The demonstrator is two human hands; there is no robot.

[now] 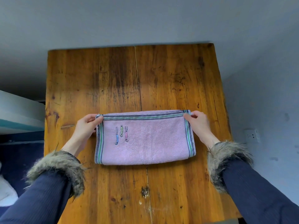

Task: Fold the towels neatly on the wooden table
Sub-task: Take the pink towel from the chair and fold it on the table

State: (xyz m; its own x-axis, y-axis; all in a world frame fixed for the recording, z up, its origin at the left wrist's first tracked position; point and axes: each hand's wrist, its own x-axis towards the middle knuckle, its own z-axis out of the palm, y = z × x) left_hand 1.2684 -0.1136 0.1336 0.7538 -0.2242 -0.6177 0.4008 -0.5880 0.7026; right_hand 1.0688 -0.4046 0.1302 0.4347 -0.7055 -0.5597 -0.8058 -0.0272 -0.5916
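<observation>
We see the pink terry towel (145,138) folded once on the worn wooden table (161,78); left hand (86,125) pinches its ten-o'clock corner, right hand (198,122) its two-o'clock corner; further folds likely remain.

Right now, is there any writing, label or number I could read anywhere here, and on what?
None can be read.
pink towel: only three small embroidered figures, no letters.
wooden table: bare grain, no marks that read.
wall socket: too small to show any print.
</observation>
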